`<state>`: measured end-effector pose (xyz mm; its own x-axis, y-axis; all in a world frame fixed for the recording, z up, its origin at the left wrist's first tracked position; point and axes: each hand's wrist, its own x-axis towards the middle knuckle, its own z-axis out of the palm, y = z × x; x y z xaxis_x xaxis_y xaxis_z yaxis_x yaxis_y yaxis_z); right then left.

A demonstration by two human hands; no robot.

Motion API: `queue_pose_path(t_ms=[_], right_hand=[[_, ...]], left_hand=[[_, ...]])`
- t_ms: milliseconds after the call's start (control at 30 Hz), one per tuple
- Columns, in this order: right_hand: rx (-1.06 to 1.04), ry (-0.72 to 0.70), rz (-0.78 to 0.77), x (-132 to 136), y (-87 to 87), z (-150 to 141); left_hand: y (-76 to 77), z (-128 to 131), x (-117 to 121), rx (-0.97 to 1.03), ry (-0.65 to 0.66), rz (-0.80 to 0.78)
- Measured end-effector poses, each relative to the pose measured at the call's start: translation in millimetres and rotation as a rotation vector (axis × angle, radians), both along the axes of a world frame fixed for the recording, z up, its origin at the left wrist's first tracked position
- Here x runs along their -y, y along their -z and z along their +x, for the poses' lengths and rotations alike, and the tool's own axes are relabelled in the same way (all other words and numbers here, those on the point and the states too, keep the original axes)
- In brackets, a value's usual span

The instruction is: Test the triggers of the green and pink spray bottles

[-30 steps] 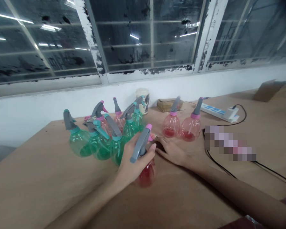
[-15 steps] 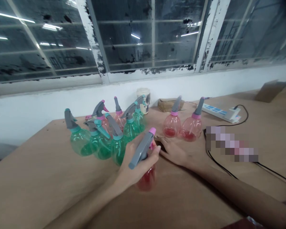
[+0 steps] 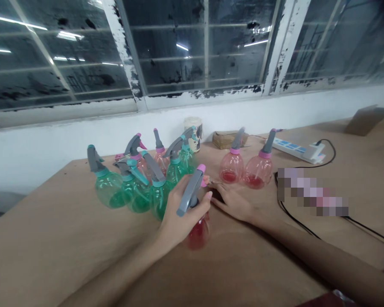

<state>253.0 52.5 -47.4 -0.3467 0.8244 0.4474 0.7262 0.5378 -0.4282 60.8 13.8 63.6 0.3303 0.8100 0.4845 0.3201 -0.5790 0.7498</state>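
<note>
My left hand (image 3: 179, 213) is closed around the neck of a red spray bottle (image 3: 199, 234) with a grey head and pink nozzle, at the middle front of the table. My right hand (image 3: 232, 202) rests on the wood just right of that bottle, thumb apart from the stretched fingers, holding nothing; its fingertips are partly hidden behind the bottle's head. Close by on the left stand several green spray bottles (image 3: 136, 198) with grey and teal heads. Two red spray bottles (image 3: 231, 168) are beyond my right hand, and other red ones (image 3: 161, 157) show behind the green group.
On the wooden table (image 3: 51, 238), a paper cup (image 3: 195, 132) and a brown package (image 3: 227, 140) are near the wall. A white power strip (image 3: 294, 149) with black cables lies at the right, near a pixelated object (image 3: 312, 192). A cardboard piece (image 3: 368, 119) stands farther right.
The red spray bottle in my left hand has shifted slightly away from me, and its head has turned a little. My right hand has stayed in nearly the same place.
</note>
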Motion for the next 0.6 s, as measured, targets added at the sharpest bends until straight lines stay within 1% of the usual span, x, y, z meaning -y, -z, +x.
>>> queue_pose_path(t_ms=[167, 400, 600], right_hand=[[0.011, 0.001, 0.004, 0.3, -0.7, 0.5], [0.000, -0.002, 0.007, -1.4, 2.9, 1.0], [0.022, -0.004, -0.003, -0.8, 1.5, 1.0]], left_hand=[[2.1, -1.8, -2.3, -0.068, 0.016, 0.015], [3.4, -2.4, -2.4, -0.077, 0.026, 0.003], [3.7, -1.9, -1.5, -0.064, 0.022, -0.007]])
